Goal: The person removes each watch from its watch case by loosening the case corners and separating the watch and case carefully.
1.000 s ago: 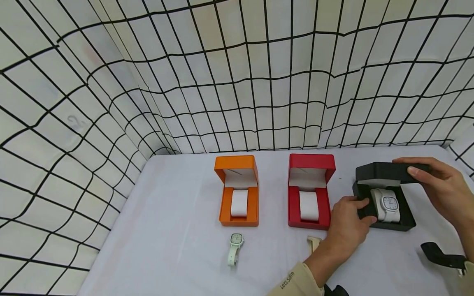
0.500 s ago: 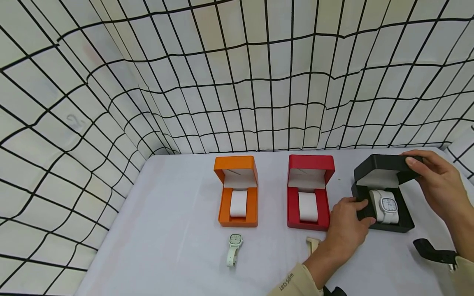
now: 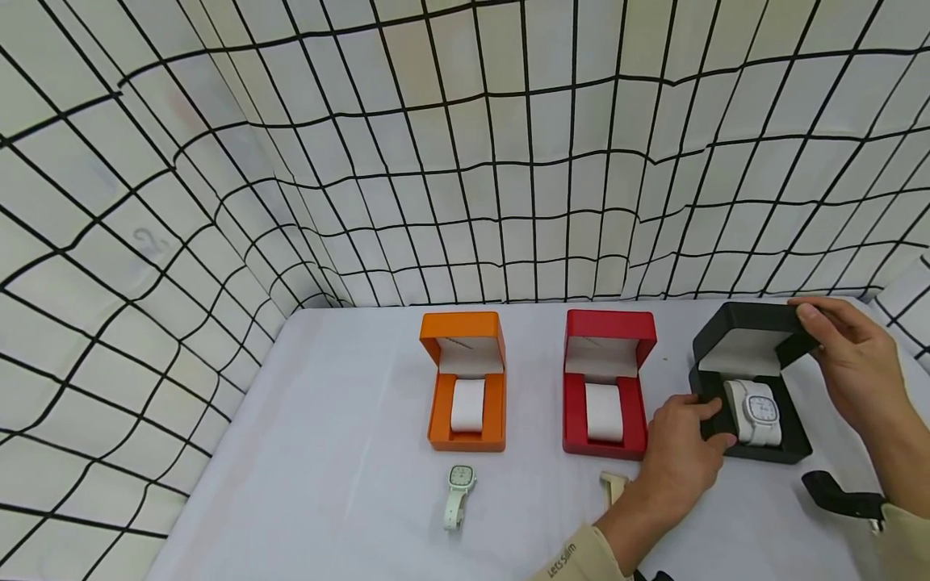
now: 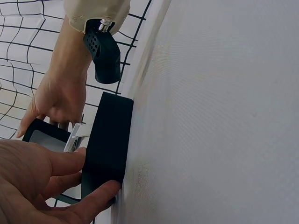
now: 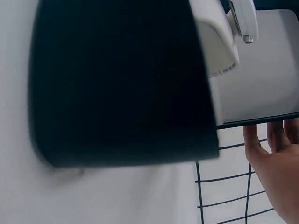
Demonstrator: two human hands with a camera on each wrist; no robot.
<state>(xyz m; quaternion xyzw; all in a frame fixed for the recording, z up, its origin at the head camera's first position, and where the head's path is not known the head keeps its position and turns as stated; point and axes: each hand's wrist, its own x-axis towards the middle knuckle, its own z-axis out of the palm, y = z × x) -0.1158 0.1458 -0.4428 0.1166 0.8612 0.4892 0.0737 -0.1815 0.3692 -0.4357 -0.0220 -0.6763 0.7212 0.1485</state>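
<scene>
At the right of the table stands a black watch box (image 3: 781,453), its lid (image 3: 737,319) raised to show a pale lining. A white watch (image 3: 763,410) with a square face is wrapped round the white cushion inside. My left hand (image 3: 683,460) grips the left side of the base, fingers over the wall and thumb at the front. With thumb and fingers, my right hand (image 3: 860,367) holds the lid's right edge. In the left wrist view the base (image 4: 110,135) lies between that left hand's fingers (image 4: 105,192). The base looms dark and blurred in the right wrist view.
An orange box (image 3: 467,440) and a red box (image 3: 603,444) stand open, each with a white cushion. Near the orange one lies a pale green watch (image 3: 459,494). A cream watch (image 3: 613,484) is partly hidden by my left forearm. Black wire mesh (image 3: 501,218) borders the table.
The black box's lid has swung up and back from nearly level, and my right hand has risen with it. My left hand keeps its grip on the base.
</scene>
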